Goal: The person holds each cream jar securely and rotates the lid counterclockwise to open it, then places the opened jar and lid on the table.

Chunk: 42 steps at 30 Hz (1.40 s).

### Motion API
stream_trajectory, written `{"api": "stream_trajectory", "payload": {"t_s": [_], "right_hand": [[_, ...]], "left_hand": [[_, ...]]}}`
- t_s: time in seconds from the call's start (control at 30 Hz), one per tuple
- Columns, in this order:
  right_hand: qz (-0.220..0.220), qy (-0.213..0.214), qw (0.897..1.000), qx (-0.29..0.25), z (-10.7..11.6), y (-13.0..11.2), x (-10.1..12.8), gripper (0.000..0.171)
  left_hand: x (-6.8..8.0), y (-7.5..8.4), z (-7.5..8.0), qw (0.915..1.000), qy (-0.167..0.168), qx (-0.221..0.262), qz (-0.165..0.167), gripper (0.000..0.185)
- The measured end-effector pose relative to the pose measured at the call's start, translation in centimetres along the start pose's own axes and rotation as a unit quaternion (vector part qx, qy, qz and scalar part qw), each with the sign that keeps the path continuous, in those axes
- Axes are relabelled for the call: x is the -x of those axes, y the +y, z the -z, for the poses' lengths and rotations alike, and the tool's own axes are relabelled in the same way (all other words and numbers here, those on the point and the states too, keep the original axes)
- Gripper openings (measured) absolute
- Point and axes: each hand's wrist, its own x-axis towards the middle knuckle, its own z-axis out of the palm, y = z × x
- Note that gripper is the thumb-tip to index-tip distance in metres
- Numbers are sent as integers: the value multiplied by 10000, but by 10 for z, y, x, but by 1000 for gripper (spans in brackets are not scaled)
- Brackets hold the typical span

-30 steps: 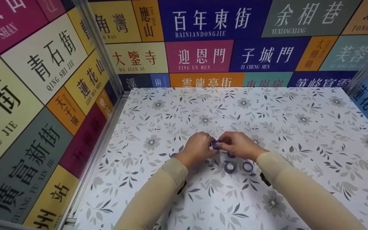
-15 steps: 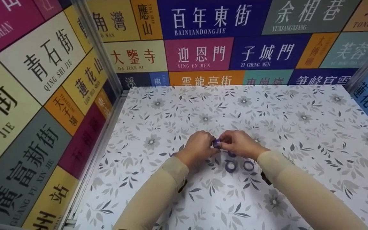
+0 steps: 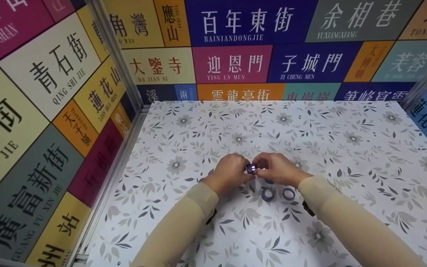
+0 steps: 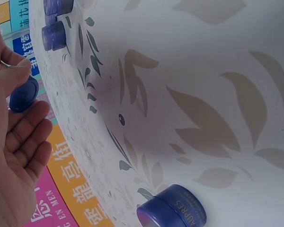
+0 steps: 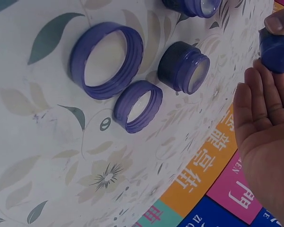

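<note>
My left hand (image 3: pixel 232 170) and right hand (image 3: pixel 277 168) meet above the table's middle, with a small purple cosmetic jar (image 3: pixel 251 168) between them. In the left wrist view, the left thumb presses on the dark blue jar (image 4: pixel 24 94), its other fingers loosely bent below. From the right wrist, the right hand (image 5: pixel 270 118) grips the same jar (image 5: pixel 277 51) with the thumb on top. Below the hands lie two round purple lids (image 5: pixel 106 61), hollow side showing. Beside them are two lidless jars (image 5: pixel 184 68) with pale insides. Fingers hide part of the held jar.
A lidded jar (image 4: pixel 173 208) marked AUPRES is on the table near the left wrist. White cloth (image 3: pixel 317 141) with grey leaves and flowers covers the table. Walls of coloured sign panels (image 3: pixel 232 65) rise at the back and both sides.
Both hands stay in nearly the same place. The held jar shows a bright glint on its side now, and the right fingers have shifted slightly on it.
</note>
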Motion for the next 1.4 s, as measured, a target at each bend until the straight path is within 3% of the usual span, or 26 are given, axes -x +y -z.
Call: {"api": "stream_trajectory", "payload": {"t_s": [0.37, 0.57, 0.77, 1.03, 1.23, 1.4], "right_hand": [[-76, 281, 9991, 294, 3, -6, 5, 14], [-296, 206, 9979, 535, 3, -6, 3, 12], [-233, 206, 9977, 602, 3, -6, 2, 14], [-143, 155, 9991, 377, 1, -6, 1, 12], [-122, 132, 9995, 261, 0, -5, 1, 13], [-64, 144, 9997, 178, -1, -3, 1, 10]], "left_hand": [[1, 5, 0, 9999, 80, -42, 86, 31], [1, 4, 0, 9999, 104, -60, -26, 30], [2, 2, -2, 9997, 202, -74, -115, 25], [2, 1, -3, 9993, 29, 368, 86, 19], [2, 3, -2, 9947, -32, 968, 353, 14], [2, 3, -3, 9921, -99, 1174, 422, 15]]}}
